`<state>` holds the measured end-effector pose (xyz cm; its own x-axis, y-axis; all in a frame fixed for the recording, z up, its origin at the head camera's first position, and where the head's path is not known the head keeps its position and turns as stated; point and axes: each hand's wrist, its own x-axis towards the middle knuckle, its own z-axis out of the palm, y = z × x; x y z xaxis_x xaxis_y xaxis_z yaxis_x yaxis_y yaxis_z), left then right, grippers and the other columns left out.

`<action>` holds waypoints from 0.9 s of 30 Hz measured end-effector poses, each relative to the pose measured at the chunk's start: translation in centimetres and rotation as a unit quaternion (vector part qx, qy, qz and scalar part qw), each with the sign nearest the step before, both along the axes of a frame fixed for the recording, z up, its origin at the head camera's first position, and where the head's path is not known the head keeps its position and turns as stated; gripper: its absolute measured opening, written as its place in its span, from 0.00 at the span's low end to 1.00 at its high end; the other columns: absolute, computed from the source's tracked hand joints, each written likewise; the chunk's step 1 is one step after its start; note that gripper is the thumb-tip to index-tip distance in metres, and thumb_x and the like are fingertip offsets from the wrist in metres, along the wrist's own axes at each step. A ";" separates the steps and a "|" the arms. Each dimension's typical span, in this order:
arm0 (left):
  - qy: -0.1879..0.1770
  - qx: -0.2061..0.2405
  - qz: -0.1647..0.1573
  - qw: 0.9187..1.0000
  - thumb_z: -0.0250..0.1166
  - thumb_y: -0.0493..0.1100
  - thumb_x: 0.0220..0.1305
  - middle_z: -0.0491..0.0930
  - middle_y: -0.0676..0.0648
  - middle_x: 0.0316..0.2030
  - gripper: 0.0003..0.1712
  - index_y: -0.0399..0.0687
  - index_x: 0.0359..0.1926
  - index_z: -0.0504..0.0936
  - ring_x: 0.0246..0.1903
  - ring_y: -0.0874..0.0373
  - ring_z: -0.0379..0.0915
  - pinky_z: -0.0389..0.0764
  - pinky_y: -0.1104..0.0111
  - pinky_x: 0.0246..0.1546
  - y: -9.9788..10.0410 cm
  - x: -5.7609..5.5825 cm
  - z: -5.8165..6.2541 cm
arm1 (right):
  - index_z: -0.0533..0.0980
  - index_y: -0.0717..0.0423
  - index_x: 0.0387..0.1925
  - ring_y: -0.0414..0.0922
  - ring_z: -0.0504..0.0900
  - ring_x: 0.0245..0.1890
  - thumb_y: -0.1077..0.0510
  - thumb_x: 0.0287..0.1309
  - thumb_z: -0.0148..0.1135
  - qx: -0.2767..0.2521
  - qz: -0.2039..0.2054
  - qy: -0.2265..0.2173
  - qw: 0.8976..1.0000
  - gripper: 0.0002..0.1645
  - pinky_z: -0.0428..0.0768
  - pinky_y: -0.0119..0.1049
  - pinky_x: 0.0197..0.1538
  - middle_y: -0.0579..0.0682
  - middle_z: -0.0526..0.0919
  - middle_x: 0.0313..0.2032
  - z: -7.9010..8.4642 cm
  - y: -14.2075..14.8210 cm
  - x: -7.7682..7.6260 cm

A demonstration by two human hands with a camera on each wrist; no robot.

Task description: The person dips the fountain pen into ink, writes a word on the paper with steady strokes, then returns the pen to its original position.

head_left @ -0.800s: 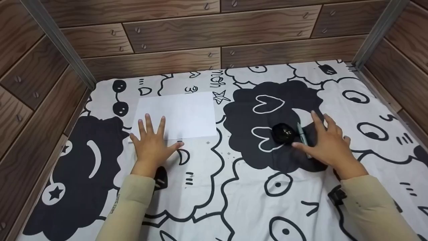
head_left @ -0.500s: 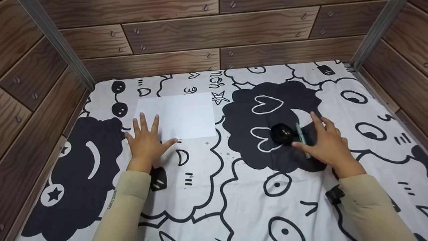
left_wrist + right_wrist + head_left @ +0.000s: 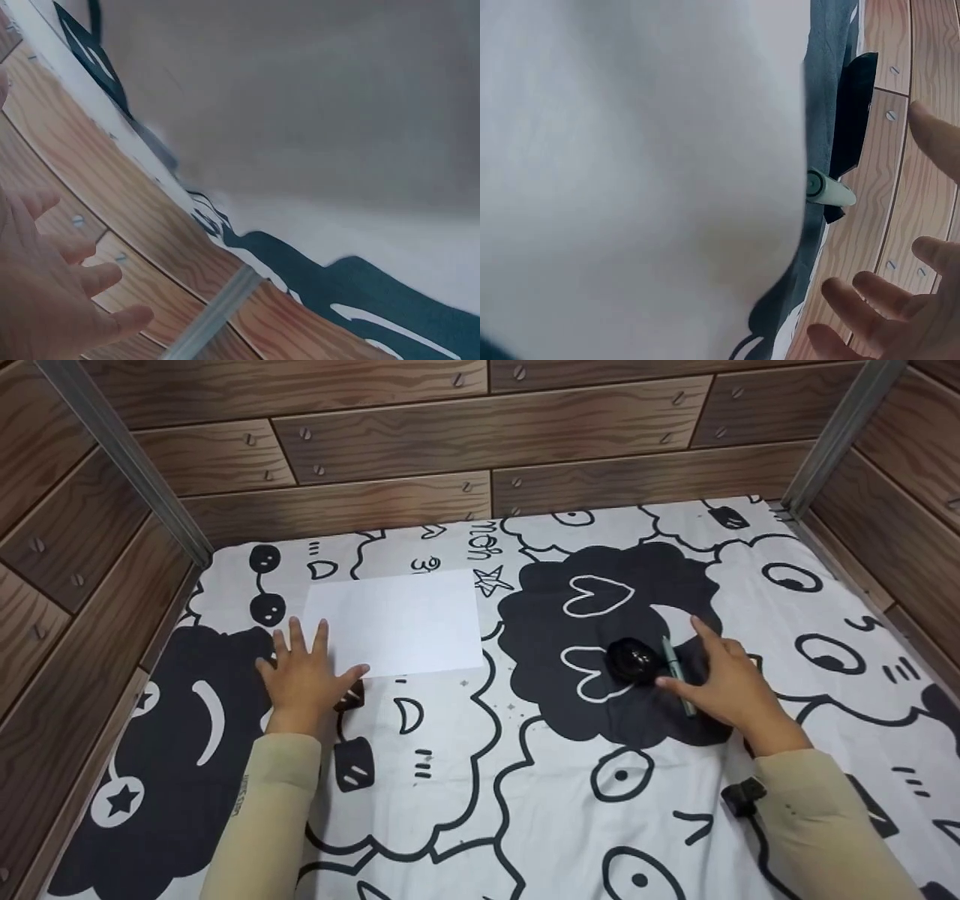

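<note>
A blank white sheet of paper [image 3: 401, 622] lies on the patterned cloth, left of the middle in the head view. My left hand [image 3: 304, 682], fingers spread, is at the sheet's near left corner, its thumb tip overlapping the near edge. On the right, my right hand [image 3: 739, 686] has thumb and forefinger wide apart beside a pale green pen [image 3: 677, 675]. The thumb tip is right at the pen, and nothing is gripped. A shiny black rounded object [image 3: 632, 660] lies just left of the pen. In the right wrist view the pen [image 3: 830, 189] shows end-on, beyond the fingers.
A white cloth [image 3: 555, 810] with black cartoon sheep covers the surface. Wood-print panels [image 3: 390, 450] wall it at the back and both sides, with grey metal posts [image 3: 840, 435] in the far corners. A small black item [image 3: 742, 797] is by the right sleeve.
My left hand has slid leftward along the sheet's near edge, uncovering more of the paper. The right hand has stayed by the pen almost unmoved; the pen and black object lie as before.
</note>
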<state>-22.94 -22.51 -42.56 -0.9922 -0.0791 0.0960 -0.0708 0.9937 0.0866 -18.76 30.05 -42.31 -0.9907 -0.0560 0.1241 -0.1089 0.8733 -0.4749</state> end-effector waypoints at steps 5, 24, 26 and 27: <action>-0.012 0.002 0.008 1.000 0.46 0.77 0.41 0.35 0.33 0.63 0.57 0.50 0.66 0.46 0.59 0.34 0.28 0.37 0.35 0.47 -1.1 -0.2 0.0 | 0.44 0.51 0.65 0.59 0.70 0.32 0.33 0.38 0.59 0.000 0.003 0.020 1.000 0.58 0.67 0.56 0.34 0.68 0.66 0.40 -0.5 -0.1 -0.3; -0.041 0.034 0.018 0.998 0.52 0.69 0.47 0.45 0.32 0.61 0.51 0.45 0.64 0.50 0.59 0.36 0.38 0.49 0.40 0.47 -3.2 -0.9 -0.9 | 0.60 0.58 0.56 0.54 0.78 0.32 0.46 0.44 0.63 -0.065 0.005 0.005 0.998 0.40 0.73 0.47 0.36 0.63 0.77 0.35 -1.2 -0.1 -0.5; -0.047 0.041 0.018 0.998 0.53 0.69 0.48 0.47 0.32 0.61 0.50 0.44 0.64 0.50 0.58 0.36 0.40 0.50 0.41 0.47 -3.2 -1.0 -1.0 | 0.61 0.58 0.54 0.53 0.78 0.31 0.47 0.44 0.64 -0.070 0.003 0.005 0.998 0.37 0.72 0.46 0.35 0.61 0.78 0.34 -1.3 0.1 -0.5; -0.049 0.044 0.017 0.998 0.53 0.68 0.48 0.48 0.32 0.60 0.50 0.44 0.64 0.50 0.58 0.36 0.41 0.51 0.41 0.47 -3.2 -1.1 -1.0 | 0.62 0.59 0.53 0.53 0.78 0.31 0.48 0.44 0.64 -0.072 0.001 0.006 0.997 0.36 0.72 0.46 0.35 0.61 0.78 0.33 -1.3 0.2 -0.4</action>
<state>-24.04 -25.71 -43.59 -0.9932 -0.1161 -0.0102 -0.1161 0.9795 0.1646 -19.21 30.22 -43.60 -0.9890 -0.0393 0.1425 -0.1172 0.7960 -0.5938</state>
